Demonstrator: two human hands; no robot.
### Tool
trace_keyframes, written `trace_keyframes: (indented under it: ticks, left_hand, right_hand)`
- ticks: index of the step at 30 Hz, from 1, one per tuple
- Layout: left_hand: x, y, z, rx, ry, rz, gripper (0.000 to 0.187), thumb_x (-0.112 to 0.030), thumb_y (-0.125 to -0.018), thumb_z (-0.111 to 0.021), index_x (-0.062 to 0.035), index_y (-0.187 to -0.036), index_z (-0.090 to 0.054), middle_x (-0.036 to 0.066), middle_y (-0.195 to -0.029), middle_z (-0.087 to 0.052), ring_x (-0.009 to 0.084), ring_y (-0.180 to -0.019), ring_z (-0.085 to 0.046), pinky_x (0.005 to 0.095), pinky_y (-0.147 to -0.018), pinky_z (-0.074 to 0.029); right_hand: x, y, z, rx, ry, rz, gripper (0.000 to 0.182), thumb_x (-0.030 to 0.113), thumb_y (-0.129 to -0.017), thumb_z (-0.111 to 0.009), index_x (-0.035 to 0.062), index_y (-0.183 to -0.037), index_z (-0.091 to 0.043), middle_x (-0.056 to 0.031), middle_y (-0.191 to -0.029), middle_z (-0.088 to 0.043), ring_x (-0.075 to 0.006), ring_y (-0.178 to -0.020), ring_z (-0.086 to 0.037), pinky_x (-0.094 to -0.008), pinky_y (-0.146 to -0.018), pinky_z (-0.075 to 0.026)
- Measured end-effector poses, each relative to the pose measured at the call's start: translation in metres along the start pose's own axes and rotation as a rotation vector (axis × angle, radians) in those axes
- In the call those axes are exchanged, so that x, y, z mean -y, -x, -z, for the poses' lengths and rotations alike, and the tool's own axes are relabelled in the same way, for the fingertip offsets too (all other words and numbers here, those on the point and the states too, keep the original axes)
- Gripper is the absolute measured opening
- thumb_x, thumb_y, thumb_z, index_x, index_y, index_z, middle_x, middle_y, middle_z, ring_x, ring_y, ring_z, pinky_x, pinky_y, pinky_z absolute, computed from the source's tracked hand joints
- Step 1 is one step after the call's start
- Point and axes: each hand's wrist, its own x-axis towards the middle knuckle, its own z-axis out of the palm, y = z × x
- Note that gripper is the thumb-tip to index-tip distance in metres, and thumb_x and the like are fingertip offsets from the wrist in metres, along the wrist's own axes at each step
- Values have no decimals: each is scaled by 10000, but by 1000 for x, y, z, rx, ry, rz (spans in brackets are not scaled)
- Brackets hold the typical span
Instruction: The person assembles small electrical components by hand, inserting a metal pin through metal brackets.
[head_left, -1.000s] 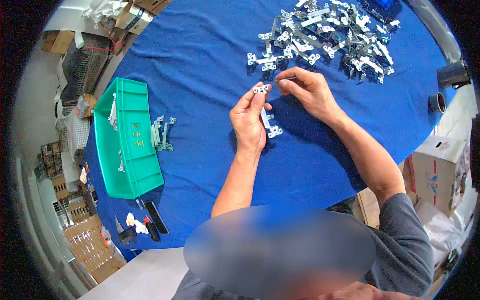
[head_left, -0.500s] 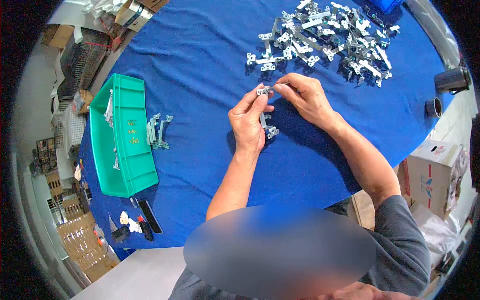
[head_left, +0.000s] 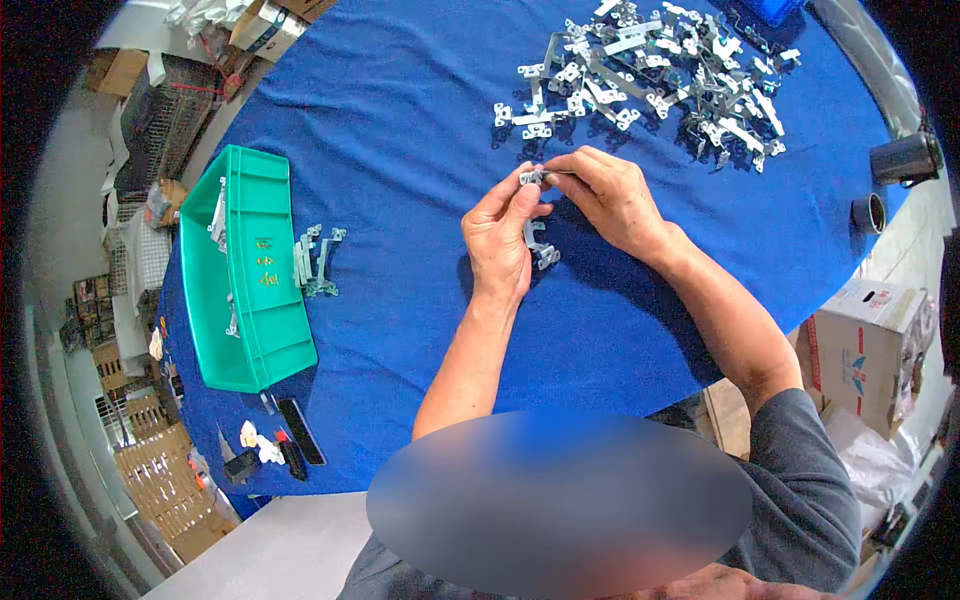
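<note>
Between thumb and fingers, my left hand [head_left: 498, 236] grips a metal bracket [head_left: 545, 256]; its top end shows above the thumb and its lower end sticks out beside the palm. My right hand [head_left: 612, 200] is pinched at the bracket's top end, and what lies between its fingertips is too small to make out. Beyond both hands lies a large heap of similar metal brackets [head_left: 625, 45]. More brackets [head_left: 318, 262] stand to the left, beside a green bin [head_left: 270, 340] that has a few brackets inside.
A blue cloth [head_left: 400, 130] covers the table. At its lower left lie a phone [head_left: 301, 432], white crumpled bits and a black-and-red tool [head_left: 292, 458]. A dark cup-like ring [head_left: 868, 213] sits at the right edge, near a cardboard box [head_left: 862, 350].
My left hand and the bracket have shifted very slightly to the right. My right hand's fingers have moved slightly at the bracket's top end.
</note>
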Motion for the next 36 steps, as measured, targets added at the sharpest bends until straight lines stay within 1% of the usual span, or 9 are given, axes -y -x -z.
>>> trace_keyframes:
  ticks: [6,12,15,17,21,27,31,35,36]
  left_hand:
    - [5,-1,9,44,-71,6,281,-49,-899,-667,47,-1162,-641,118,-1026,-696,136,-813,-655,226,-643,-533]
    - [2,-1,6,-14,-34,-2,290,-59,-895,-677,48,-1162,-640,107,-1020,-696,131,-806,-644,222,-641,-522]
    - [2,-1,5,-17,-27,-11,291,-61,-895,-678,43,-1164,-640,108,-1035,-694,142,-837,-651,231,-648,-526]
    - [1,-1,3,19,-37,-14,290,-58,-897,-675,40,-1167,-639,109,-1047,-693,155,-866,-658,243,-656,-532]
    - [3,-1,4,14,-43,-3,288,-64,-898,-675,38,-1165,-641,108,-1054,-693,163,-886,-661,251,-671,-534]
    - [1,0,7,18,-21,-18,277,-72,-913,-656,40,-1166,-638,105,-1058,-691,157,-874,-657,251,-678,-534]
    - [-4,2,0,31,-72,23,290,-54,-923,-625,48,-1195,-618,102,-1068,-683,141,-870,-651,254,-687,-534]
    - [-5,2,1,22,-51,50,247,-72,-927,-630,29,-1151,-654,78,-995,-697,125,-822,-650,239,-688,-520]
    - [-6,1,3,60,-23,49,243,-71,-927,-629,29,-1147,-655,77,-987,-698,123,-813,-648,240,-685,-516]
  right_hand:
    - [2,0,1,2,32,15,126,110,-879,-654,28,-974,-647,-153,-844,-652,-318,-742,-653,-400,-628,-512]
    - [4,1,4,48,-37,-215,123,123,-887,-654,24,-953,-622,-158,-801,-647,-321,-710,-656,-394,-617,-510]
    - [1,1,1,-2,-54,-114,110,119,-890,-650,23,-929,-613,-155,-789,-649,-319,-705,-658,-393,-609,-511]
    - [1,1,0,-14,-18,49,111,115,-891,-647,20,-941,-617,-157,-790,-648,-318,-700,-657,-392,-603,-510]
    - [0,0,-1,-37,-7,71,115,112,-891,-646,18,-953,-624,-157,-792,-650,-318,-697,-657,-391,-601,-512]
    - [6,2,3,32,-40,-105,107,100,-890,-644,23,-964,-647,-155,-808,-658,-318,-706,-663,-388,-612,-517]
    - [2,-1,-1,-24,-59,70,76,76,-868,-656,30,-929,-657,-148,-799,-656,-307,-737,-663,-390,-632,-516]
    - [12,-3,11,14,-192,-17,135,125,-876,-670,16,-949,-640,-128,-823,-638,-263,-725,-646,-357,-621,-503]
    - [14,-3,12,54,-235,-124,204,162,-881,-674,5,-1004,-633,-116,-838,-620,-218,-731,-628,-333,-627,-494]
